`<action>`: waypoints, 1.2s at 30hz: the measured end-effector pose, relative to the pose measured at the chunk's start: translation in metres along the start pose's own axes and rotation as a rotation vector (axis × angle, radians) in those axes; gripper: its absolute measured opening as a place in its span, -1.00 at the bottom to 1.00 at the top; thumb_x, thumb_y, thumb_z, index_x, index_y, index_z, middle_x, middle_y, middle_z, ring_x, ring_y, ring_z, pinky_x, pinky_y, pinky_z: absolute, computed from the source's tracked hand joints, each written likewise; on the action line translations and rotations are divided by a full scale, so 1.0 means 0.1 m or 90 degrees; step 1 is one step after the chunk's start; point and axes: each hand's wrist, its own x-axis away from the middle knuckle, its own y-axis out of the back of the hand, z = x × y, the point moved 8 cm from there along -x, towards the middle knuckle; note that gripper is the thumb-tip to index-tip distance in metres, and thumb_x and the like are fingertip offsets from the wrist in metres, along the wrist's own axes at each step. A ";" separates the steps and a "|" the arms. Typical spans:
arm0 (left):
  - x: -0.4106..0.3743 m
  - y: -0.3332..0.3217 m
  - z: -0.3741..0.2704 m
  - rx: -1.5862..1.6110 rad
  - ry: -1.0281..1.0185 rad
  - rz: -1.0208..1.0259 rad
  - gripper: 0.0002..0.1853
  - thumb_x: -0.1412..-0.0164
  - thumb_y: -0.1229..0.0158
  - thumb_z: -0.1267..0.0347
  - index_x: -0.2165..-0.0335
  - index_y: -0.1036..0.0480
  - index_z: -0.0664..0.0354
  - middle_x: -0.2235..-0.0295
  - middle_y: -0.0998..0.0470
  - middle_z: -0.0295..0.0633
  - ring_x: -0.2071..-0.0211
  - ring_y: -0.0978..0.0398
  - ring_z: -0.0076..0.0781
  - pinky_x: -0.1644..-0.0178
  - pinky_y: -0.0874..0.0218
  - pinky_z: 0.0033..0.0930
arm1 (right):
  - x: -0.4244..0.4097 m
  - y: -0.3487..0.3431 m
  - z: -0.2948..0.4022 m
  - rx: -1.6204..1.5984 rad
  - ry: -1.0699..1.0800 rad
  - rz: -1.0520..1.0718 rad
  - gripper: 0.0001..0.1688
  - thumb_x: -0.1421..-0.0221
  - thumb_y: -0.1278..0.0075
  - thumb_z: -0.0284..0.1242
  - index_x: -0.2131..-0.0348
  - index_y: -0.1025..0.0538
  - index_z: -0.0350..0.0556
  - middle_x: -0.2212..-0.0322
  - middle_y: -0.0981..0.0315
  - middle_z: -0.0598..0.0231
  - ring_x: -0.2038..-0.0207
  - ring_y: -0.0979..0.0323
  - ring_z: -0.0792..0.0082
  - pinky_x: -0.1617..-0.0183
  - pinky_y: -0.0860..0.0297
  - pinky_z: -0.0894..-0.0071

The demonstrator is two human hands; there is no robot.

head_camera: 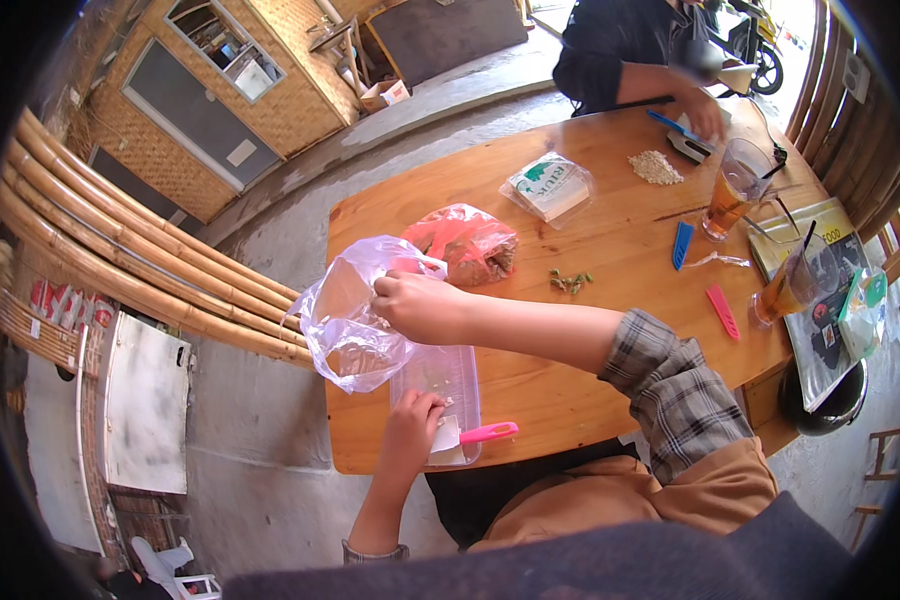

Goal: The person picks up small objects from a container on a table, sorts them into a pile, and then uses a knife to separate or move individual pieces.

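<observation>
My right hand [422, 306], fingers curled together, is over the opening of a clear purplish plastic bag [356, 307]. Its fingertips are hidden, so what it holds cannot be made out. Under the bag's near side lies a clear plastic tray or board [457, 382] with pale crumbs on it. My left hand [414, 424] rests at that board's left edge, fingertips bent beside a small pale bit. Just right of those fingers is a knife with a pink handle [489, 432], lying over the board. Bright white and beige flat surfaces adjoin it, too glaring to tell apart.
Behind the bag sits a red plastic bag [461, 244] of brown material. Green pieces [570, 281], a wrapped paper pack [551, 187], a pink sheath [722, 311], a blue sheath [682, 246] and two drink glasses [735, 191] occupy the wooden table [615, 262]. Another person [630, 60] works opposite, near pale crumbs [655, 167].
</observation>
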 end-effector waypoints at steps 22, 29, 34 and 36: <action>0.04 0.68 -0.39 0.092 -0.078 -0.099 -0.88 -0.12 -0.09 0.59 0.31 -0.46 0.36 0.38 -0.48 -0.07 0.38 -0.48 -0.24 0.27 -0.32 -0.35 | 1.06 -0.83 0.49 0.039 0.063 0.249 -0.84 0.15 -0.07 -0.44 0.55 -0.60 -0.18 0.38 -0.45 0.16 0.25 -0.39 0.16 0.23 -0.43 0.29; -0.44 1.15 -0.84 -0.096 -0.190 -0.336 -0.89 -0.16 -0.06 0.58 0.29 -0.42 0.38 0.36 -0.45 -0.01 0.32 -0.46 -0.04 0.25 -0.30 -0.17 | 1.08 -0.97 0.72 0.223 0.155 0.263 -0.84 0.16 -0.05 -0.41 0.60 -0.59 -0.11 0.51 -0.46 0.25 0.38 -0.39 0.29 0.33 -0.38 0.47; -1.05 0.99 -0.47 -0.154 -0.150 -0.243 -0.87 -0.19 -0.01 0.53 0.29 -0.42 0.37 0.33 -0.46 0.06 0.27 -0.44 0.09 0.20 -0.27 -0.09 | 0.98 -1.07 0.60 0.229 0.142 0.287 -0.84 0.15 -0.05 -0.42 0.59 -0.58 -0.14 0.50 -0.49 0.19 0.42 -0.43 0.26 0.37 -0.39 0.38; -1.11 0.99 -0.39 -0.149 -0.129 -0.229 -0.87 -0.20 0.00 0.51 0.31 -0.44 0.37 0.33 -0.47 0.07 0.26 -0.45 0.10 0.19 -0.28 -0.09 | 0.93 -1.08 0.53 0.159 0.094 0.307 -0.84 0.15 -0.05 -0.44 0.56 -0.57 -0.18 0.49 -0.49 0.16 0.40 -0.45 0.21 0.36 -0.42 0.29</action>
